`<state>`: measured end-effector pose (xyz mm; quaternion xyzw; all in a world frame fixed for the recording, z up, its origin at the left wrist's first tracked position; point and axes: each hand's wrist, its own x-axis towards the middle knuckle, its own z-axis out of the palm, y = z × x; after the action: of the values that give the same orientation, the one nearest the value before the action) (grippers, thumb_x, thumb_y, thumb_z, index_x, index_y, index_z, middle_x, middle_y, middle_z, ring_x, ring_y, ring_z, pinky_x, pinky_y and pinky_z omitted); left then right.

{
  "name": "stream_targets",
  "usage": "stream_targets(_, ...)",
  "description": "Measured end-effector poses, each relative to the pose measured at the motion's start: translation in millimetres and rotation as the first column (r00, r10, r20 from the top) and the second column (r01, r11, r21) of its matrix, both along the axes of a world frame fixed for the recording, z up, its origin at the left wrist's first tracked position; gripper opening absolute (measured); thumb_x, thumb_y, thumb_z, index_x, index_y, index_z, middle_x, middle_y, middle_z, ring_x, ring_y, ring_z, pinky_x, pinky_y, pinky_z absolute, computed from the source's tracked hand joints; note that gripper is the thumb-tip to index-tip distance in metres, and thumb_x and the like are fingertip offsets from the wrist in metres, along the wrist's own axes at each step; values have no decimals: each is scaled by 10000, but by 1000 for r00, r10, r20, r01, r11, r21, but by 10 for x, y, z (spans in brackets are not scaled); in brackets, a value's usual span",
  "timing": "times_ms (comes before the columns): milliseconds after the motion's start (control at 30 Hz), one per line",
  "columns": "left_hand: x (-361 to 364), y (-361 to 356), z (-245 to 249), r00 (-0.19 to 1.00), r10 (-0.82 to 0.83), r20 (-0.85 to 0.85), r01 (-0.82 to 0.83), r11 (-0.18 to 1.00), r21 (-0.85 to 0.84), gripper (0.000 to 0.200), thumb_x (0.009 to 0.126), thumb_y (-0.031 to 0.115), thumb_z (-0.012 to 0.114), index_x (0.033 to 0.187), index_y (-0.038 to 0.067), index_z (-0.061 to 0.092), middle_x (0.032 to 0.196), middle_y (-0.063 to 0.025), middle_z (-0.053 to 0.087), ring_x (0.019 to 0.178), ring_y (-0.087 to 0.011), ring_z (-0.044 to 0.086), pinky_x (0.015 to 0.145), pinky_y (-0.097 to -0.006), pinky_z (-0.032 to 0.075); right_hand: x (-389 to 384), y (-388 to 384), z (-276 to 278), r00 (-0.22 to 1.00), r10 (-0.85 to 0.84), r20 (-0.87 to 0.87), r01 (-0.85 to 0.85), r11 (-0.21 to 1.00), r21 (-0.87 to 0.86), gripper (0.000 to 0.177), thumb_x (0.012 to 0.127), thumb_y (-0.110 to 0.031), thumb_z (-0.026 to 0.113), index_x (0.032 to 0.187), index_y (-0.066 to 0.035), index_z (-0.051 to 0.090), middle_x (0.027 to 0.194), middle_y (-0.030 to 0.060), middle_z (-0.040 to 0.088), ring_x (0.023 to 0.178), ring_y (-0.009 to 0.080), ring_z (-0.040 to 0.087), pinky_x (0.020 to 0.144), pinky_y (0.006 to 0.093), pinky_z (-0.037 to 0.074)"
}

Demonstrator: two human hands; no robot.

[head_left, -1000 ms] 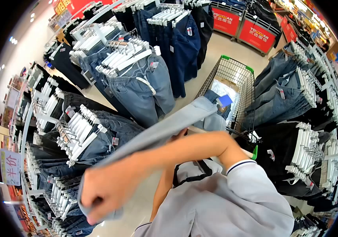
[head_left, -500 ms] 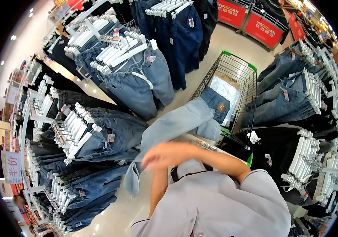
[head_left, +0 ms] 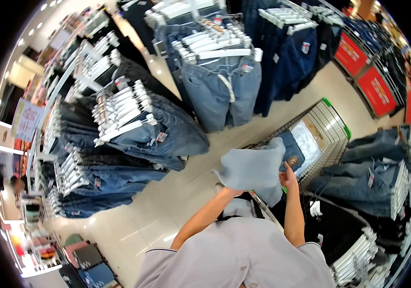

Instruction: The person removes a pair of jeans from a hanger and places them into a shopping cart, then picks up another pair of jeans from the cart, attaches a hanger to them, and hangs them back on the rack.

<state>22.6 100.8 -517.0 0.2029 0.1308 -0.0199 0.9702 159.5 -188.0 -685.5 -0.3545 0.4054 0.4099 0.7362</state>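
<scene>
A pair of light blue jeans [head_left: 251, 168] is bunched into a folded shape in front of me, partly over the near end of a shopping cart [head_left: 332, 120]. My left hand [head_left: 234, 191] is at their lower edge, its fingers mostly hidden under the cloth, and holds them from below. At their right side my right hand [head_left: 288, 176] is closed on the edge, fingertips pointing up. Just beyond lies a darker folded pair of jeans [head_left: 291, 149] with a brown patch, inside the cart. Beside it is a shiny clear-wrapped package [head_left: 307, 141].
Racks of hanging jeans [head_left: 220, 89] line the left and far side, with white hangers [head_left: 124, 110]. More jeans [head_left: 359, 185] hang close on the right. Red sign panels [head_left: 376, 91] stand at the far right. Tiled floor [head_left: 152, 225] runs between the racks.
The light jeans, stretched long and hanging to the left before, are now folded short. My hands have moved apart from their crossed position, the right one to the cart side. My view has turned left.
</scene>
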Motion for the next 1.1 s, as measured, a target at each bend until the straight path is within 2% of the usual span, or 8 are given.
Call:
stream_targets(200,-200,150,510,976,217,-27,-183,878,443,468,1059,398,511,1424,108,559,1399,-80,632,1252,-253,616,1075,-422,500,272,116,-341,895,-288,341,263,957,119,506,975,-374,604,1329,-13,636,1251,134,705,1122,351,681,1029,448,540)
stream_targets(467,-880,1000,1145,900,353,254,-379,349,857,509,1051,420,523,1440,93,548,1394,-107,631,1239,-262,631,1061,-416,516,723,571,2666,583,-471,662,302,882,362,600,977,-512,513,1299,-19,629,1244,159,690,1150,323,653,1031,475,513)
stream_targets(567,-1096,1260,1180,843,524,121,-538,818,203,522,1049,406,533,1458,82,531,1417,-119,615,1236,-279,639,1045,-414,530,755,776,3442,405,-464,788,47,871,489,582,974,-500,515,1269,-14,637,1223,157,694,1111,322,672,992,477,544)
stream_targets(700,-1300,1552,1056,819,507,-268,-388,834,393,603,964,313,720,1448,17,516,1408,-155,615,1282,-276,601,1066,-426,487,533,1267,4134,286,-391,875,204,917,343,456,950,-332,610,1266,-4,633,1159,167,701,1032,284,709,977,442,570)
stream_targets(767,-1381,1558,1087,955,232,-183,216,-123,969,607,937,350,753,1380,-17,558,1338,-188,644,1242,-284,622,1024,-431,502,332,1605,4124,106,-277,955,87,959,269,369,923,-145,674,1258,3,633,1104,128,719,977,237,725,939,393,590)
stream_targets(967,-1036,1041,2600,951,218,-220,223,14,975,564,825,109,814,1307,-29,556,1320,-191,624,1269,-309,598,1012,-435,493,-585,2795,4655,-408,258,876,-231,899,-372,162,896,-57,793,1016,30,730,857,20,717,735,41,594,634,220,472)
stream_targets(1033,-856,961,2744,809,448,380,-105,-526,844,757,756,123,887,1371,-55,482,1319,-245,587,1175,-391,612,1000,-454,500,-793,2999,4591,-320,259,911,-323,875,-362,145,911,-77,774,1015,14,732,796,6,695,681,28,544,583,205,444)
stream_targets(1100,-652,1024,2584,826,377,419,-167,-546,821,800,760,68,847,1428,-23,417,1396,-241,522,1197,-398,594,1023,-452,484,-967,3076,4742,-320,263,910,-332,869,-368,135,919,-86,767,1008,10,736,768,4,687,682,39,564,597,207,463)
